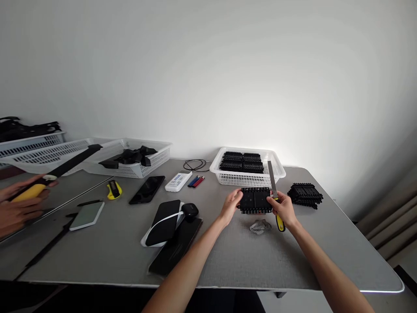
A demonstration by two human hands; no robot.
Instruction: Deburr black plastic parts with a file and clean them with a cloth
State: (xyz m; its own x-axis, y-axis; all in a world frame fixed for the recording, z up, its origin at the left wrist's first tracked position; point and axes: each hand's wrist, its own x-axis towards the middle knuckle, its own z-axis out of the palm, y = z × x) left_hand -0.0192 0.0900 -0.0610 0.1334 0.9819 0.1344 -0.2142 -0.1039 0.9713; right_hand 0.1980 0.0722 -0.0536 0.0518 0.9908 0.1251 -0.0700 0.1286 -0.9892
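A flat black plastic part [256,201] with toothed long edges is held level above the table. Closed on its left end is my left hand [232,204]. My right hand [284,209] grips a file [273,178] with a yellow and black handle, its metal blade pointing up and away, while the fingertips also touch the part's right end. A crumpled grey cloth or wad [259,226] lies on the table just below the part. To the right sits a stack of similar black parts [305,194]. Behind, a white basket [247,177] contains several more of them.
At the left edge, another person's hands [24,204] hold a yellow-handled tool. A utility knife [114,190], a phone [147,189], a white box [178,181], two lighters [196,181] and a black pouch [176,252] lie on the grey table. More baskets [143,167] stand at back left.
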